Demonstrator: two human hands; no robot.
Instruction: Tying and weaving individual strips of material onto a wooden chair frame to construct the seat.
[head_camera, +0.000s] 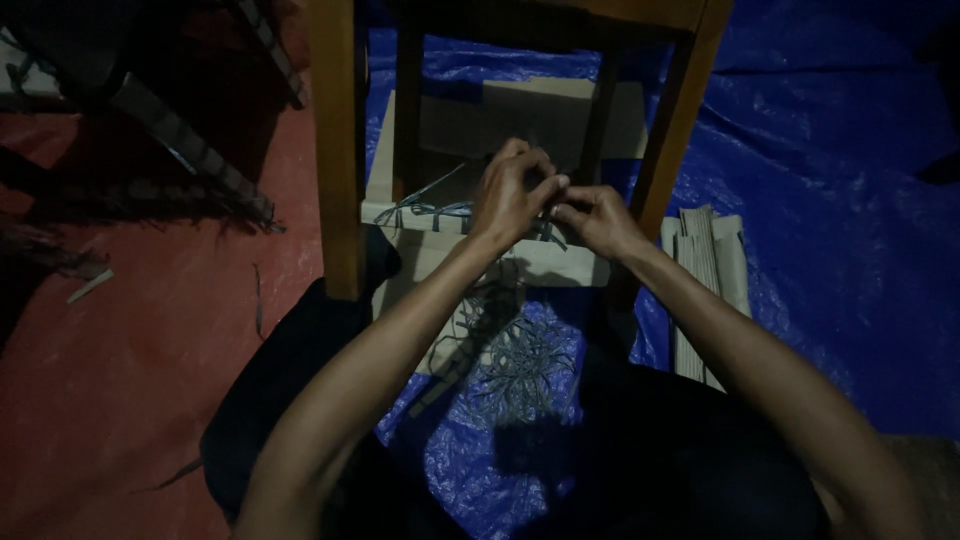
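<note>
Where both hands meet between the legs of a wooden frame (338, 150), the left hand (515, 195) and right hand (598, 218) have their fingertips touching, each grip pinched shut on thin grey strips (440, 210). Strips: trailing left of the left grip across a pale cardboard sheet (545, 262). Loose strip pile (520, 365): below both grips, on the blue tarpaulin (820, 180). Stack of cardboard slats (705, 260): just right of the right grip, on the tarpaulin. Red floor (130, 340): well left of the left grip. Dark fringed item (190, 150): far left, on that floor.
</note>
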